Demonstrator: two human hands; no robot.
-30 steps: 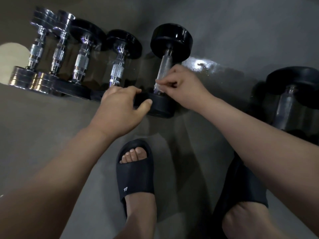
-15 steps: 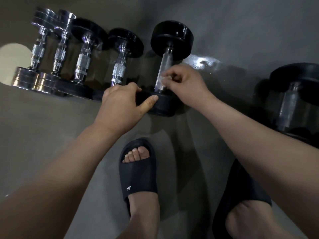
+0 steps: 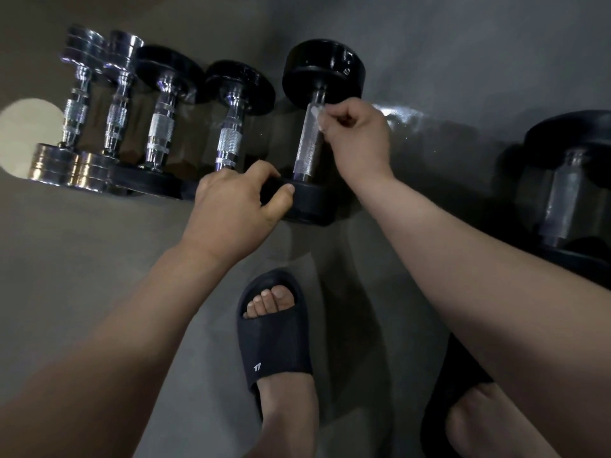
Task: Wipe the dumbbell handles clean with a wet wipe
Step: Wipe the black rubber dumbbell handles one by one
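A black dumbbell point(image 3: 322, 71) with a knurled steel handle point(image 3: 307, 150) lies on the grey floor in the middle of the head view. My left hand point(image 3: 234, 209) grips its near black weight point(image 3: 310, 203) from the left. My right hand point(image 3: 355, 140) pinches a small pale wet wipe point(image 3: 315, 112) against the far end of the handle, just below the far weight. Most of the wipe is hidden by my fingers.
Several smaller dumbbells point(image 3: 228, 127) lie in a row to the left, two chrome point(image 3: 76, 107) at the far left. A larger black dumbbell point(image 3: 568, 190) lies at the right. My feet in dark slides point(image 3: 274, 328) stand just below. A pale round patch point(image 3: 26, 127) sits at the left edge.
My right hand has slid the wipe up the handle from the near end to the far end. My left hand has kept its hold on the near weight.
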